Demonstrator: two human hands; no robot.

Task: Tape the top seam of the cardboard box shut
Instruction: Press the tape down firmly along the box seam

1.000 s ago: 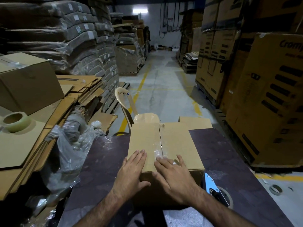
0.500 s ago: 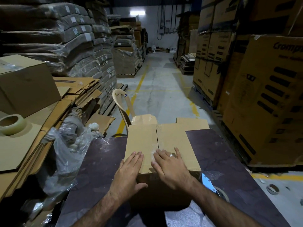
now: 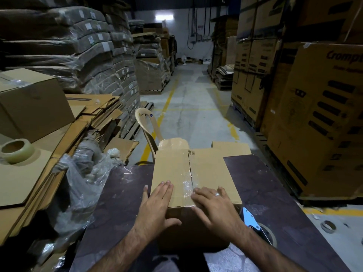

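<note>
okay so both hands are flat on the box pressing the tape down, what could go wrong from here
1. The clear tape looks wrinkled near the front edge of the brown cardboard box; creases may lift.
2. The blue-handled tape dispenser lies just behind the right hand; pulling that hand back could catch its blade.
3. The left hand overhangs the box's corner, so uneven pressure might shift it.

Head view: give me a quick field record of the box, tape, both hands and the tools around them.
box: brown cardboard box on dark table, flaps closed
seam: clear tape strip along top seam, wrinkled at the near end
left hand: flat on box top, left of seam, thumb on near face
right hand: flat over near edge, right of seam
dispenser: blue tape dispenser on table, right of box, not held
spare roll: clear tape roll on flat cardboard, far left
</note>
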